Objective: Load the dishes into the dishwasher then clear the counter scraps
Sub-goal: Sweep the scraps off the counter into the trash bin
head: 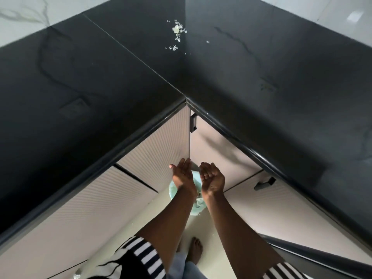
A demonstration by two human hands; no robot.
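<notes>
I stand in the inner corner of an L-shaped black countertop, with both my hands held low in front of the cabinet doors, below the counter's edge. My left hand is flat, fingers straight and close together, palm turned toward my other hand, and it has hold of nothing. My right hand lies just beside it, palm up and gently cupped, its fingers loosely bent. I cannot tell whether anything small lies in the hollow of that palm. The two hands are near one another but not touching.

Straight beneath them on the pale floor is a bin lined with a pale green bag, mostly hidden behind my wrists.

The food scraps are on the counter, far back near the wall: a small whitish clump with loose flecks scattered just below it and to the right. They are well apart from my hands.

The ribbed beige cabinet door meets a plain one at the corner. A dark handle sits high on the right-hand door, and another handle sits further right. My striped sleeve and one bare foot show at the bottom.
</notes>
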